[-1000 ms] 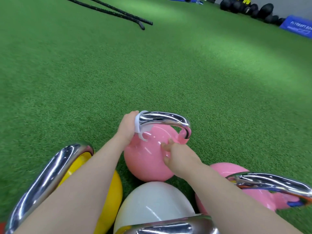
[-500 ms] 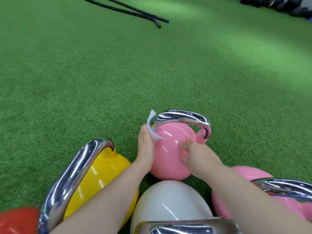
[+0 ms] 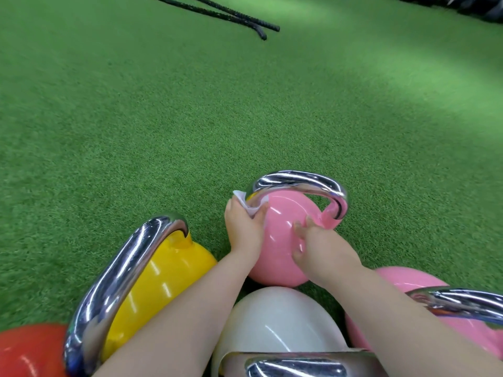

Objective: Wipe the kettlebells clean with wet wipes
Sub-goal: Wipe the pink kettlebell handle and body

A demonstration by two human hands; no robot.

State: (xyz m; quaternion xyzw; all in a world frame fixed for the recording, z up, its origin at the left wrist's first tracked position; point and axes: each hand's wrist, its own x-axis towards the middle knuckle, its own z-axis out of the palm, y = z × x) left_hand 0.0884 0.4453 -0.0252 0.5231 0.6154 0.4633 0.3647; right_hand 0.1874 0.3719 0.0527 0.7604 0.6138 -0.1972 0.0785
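Open turf point(image 3: 190, 126) ahead — yellow kettlebell point(image 3: 163, 276), white kettlebell point(image 3: 275, 319), second pink kettlebell point(image 3: 402, 281) crowding the near side.

Floor: green artificial turf point(image 3: 190, 118), covering the whole view.
Light: paler bright band across the upper right turf.
Far left: two black battle ropes point(image 3: 239, 16), ends side by side.
Top right corner: dark equipment point(image 3: 462, 5), blurred.

Light was decent overall, bright and soft from overhead. A paler washed-out band ran across the turf point(image 3: 353, 85) on the far right, the rest sat a shade darker. The chrome handles point(image 3: 296, 183) threw hard white glare streaks, same on the glossy yellow kettlebell point(image 3: 163, 278). Wide-angle lens bent everything at the edges, and my forearms close to the lens looked soft and stretched.
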